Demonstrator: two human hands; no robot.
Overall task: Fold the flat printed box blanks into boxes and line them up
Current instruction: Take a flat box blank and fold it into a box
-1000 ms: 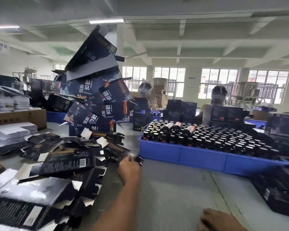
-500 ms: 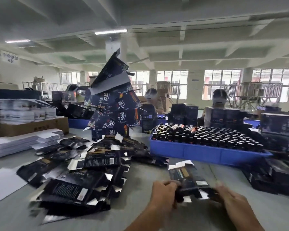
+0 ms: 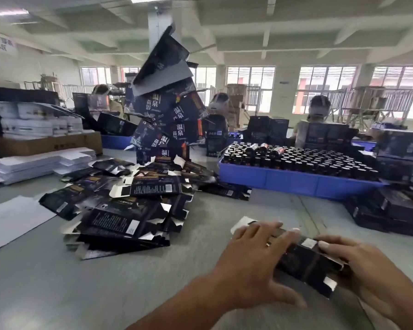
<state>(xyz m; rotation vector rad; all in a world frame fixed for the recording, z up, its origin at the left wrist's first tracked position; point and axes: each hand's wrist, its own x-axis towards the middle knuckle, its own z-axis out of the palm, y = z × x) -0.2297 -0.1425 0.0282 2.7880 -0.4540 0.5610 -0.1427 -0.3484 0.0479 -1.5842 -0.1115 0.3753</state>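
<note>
The box blank [image 3: 303,263] lies on the grey table [image 3: 105,294] between both hands, left hand [image 3: 253,260] pressing with spread fingers, right hand [image 3: 367,270] seemingly pinching its edge, probably to open it.

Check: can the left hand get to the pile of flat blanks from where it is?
Probably yes. The left hand rests on the blank both hands hold, and only bare table lies between it and the pile. It must let go first.
</note>
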